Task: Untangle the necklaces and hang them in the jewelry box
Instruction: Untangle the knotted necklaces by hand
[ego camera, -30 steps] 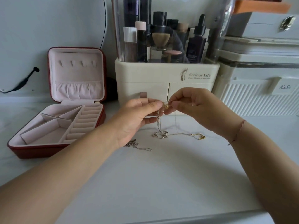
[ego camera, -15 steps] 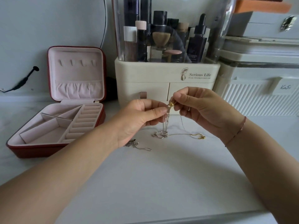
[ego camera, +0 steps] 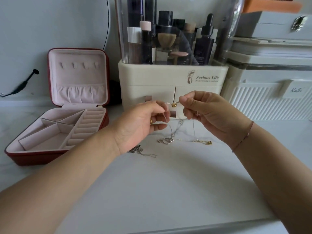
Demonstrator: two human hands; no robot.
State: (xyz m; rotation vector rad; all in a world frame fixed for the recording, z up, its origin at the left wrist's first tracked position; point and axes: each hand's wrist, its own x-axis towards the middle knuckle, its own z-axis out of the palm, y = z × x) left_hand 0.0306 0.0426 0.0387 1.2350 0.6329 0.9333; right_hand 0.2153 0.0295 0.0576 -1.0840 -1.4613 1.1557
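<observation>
Both hands were raised above the worktop (ego camera: 152, 191), each pinching a fine chain (ego camera: 168, 103) between thumb and forefinger. The left hand (ego camera: 143, 125) and the right hand (ego camera: 207, 115) held it stretched between them, with a gold pendant (ego camera: 173, 104) on it just beside the right thumb. Strands dropped to a silver tangle (ego camera: 166, 141) lying toward the worktop's back edge, a gold chain end (ego camera: 202, 142) beside it. Another silver chain (ego camera: 145, 152) lay by the left wrist. The red jewelry box (ego camera: 37, 158) stood open near the left edge.
</observation>
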